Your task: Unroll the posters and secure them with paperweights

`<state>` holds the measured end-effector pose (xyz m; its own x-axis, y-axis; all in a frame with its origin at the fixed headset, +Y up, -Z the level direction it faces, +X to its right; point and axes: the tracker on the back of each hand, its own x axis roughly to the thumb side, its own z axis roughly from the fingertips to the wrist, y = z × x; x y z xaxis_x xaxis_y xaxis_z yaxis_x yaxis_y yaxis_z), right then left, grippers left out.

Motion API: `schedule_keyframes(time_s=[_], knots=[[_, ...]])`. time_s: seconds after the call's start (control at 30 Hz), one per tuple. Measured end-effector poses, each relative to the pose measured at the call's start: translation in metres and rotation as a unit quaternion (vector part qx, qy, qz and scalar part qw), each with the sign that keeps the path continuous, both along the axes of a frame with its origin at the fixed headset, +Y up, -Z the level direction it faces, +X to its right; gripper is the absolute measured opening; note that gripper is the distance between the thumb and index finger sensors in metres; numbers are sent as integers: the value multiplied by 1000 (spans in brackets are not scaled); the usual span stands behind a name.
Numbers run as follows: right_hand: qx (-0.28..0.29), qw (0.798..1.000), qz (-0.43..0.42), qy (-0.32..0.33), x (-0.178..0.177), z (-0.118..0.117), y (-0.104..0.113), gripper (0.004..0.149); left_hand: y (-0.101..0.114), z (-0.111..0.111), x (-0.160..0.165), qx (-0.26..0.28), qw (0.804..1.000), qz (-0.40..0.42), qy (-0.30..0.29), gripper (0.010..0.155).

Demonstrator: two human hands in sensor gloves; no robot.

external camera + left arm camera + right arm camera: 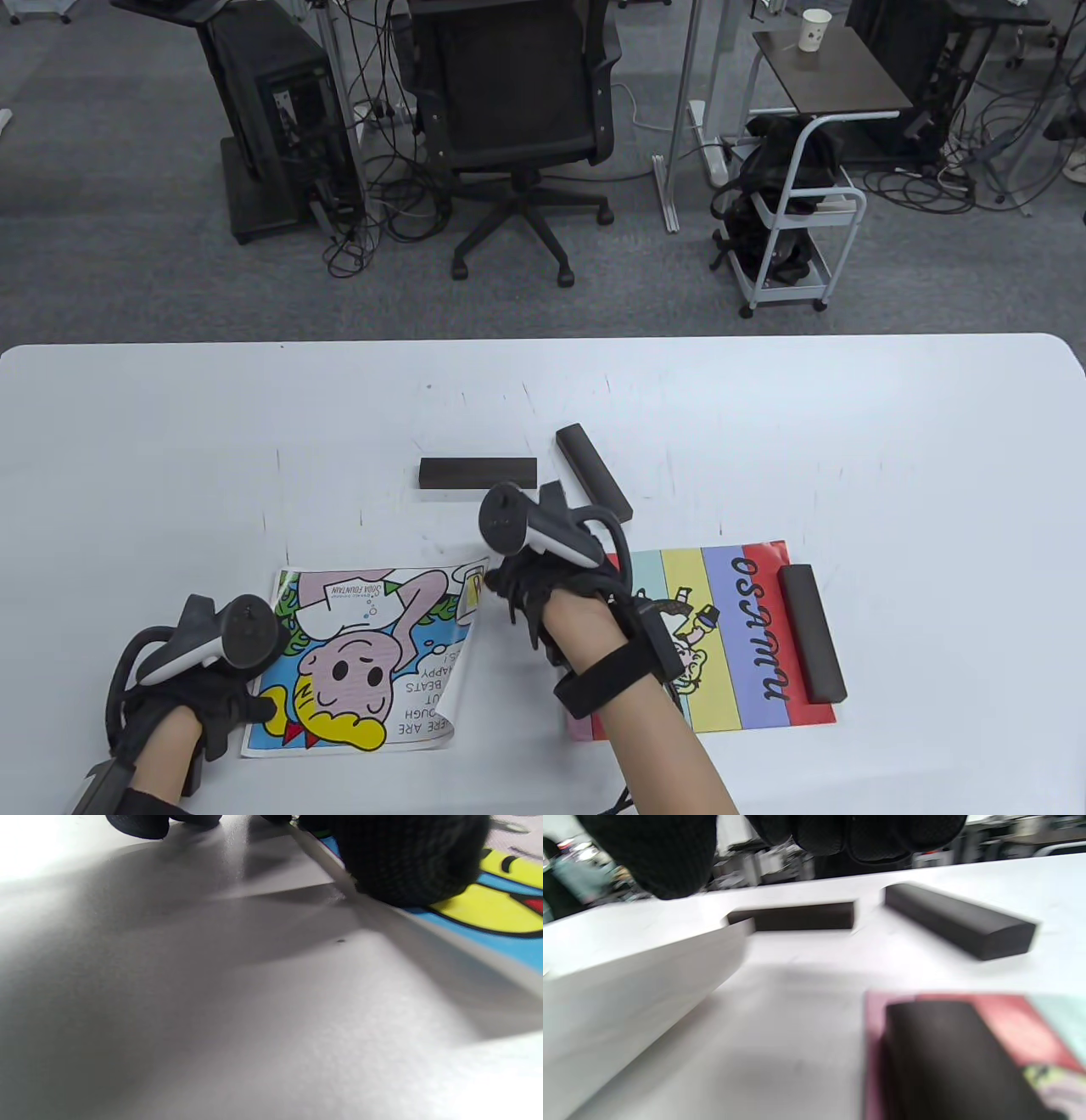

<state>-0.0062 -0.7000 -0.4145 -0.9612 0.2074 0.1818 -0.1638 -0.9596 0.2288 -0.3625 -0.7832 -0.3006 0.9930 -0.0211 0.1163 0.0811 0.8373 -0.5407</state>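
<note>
A cartoon poster (365,662) lies at the front left of the white table (170,441). Its right edge curls up and shows its white back in the right wrist view (628,993). My left hand (254,709) presses on the poster's left edge; a gloved fingertip (407,861) rests on the print (500,904). My right hand (501,586) hovers by the curled corner, with thumb and fingers (865,832) apart and nothing between them. Two dark paperweights (478,473) (594,473) lie loose just beyond it and also show in the right wrist view (797,916) (958,918).
A striped poster (730,637) lies flat at the front right, with a paperweight (812,632) on its right end. Another paperweight (946,1060) sits on its left end, under my right forearm. An office chair (517,127) and a cart (797,221) stand past the table's far edge.
</note>
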Motion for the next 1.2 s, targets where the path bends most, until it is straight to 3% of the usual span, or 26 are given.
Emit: schedule_keyframes(time_s=[0.13,0.27,0.43,0.53,0.8,0.9,1.03,1.2], knots=[[1,992,26,-122,32,-39,-13,79,0,0,1,1,1000,-5,-3,78],[-41,979,54,-193,57,-63,-40,84,0,1,1,1,1000,-3,-3,78],[-84,969,49,-225,71,-75,-67,84,-1,1,0,1,1000,1,-3,78],[-71,966,89,-230,73,-79,-67,72,-1,1,0,1,1000,2,-3,78],[-50,964,65,-252,94,-70,-55,70,0,1,1,0,1000,-1,-2,78],[-91,951,-39,-293,112,-60,-48,70,0,1,1,0,1000,-1,0,78],[-154,903,-238,-321,132,-42,-42,70,0,2,1,-1,1000,0,3,78],[-146,912,-275,-266,136,-16,-11,70,0,1,1,-3,1000,-3,4,78]])
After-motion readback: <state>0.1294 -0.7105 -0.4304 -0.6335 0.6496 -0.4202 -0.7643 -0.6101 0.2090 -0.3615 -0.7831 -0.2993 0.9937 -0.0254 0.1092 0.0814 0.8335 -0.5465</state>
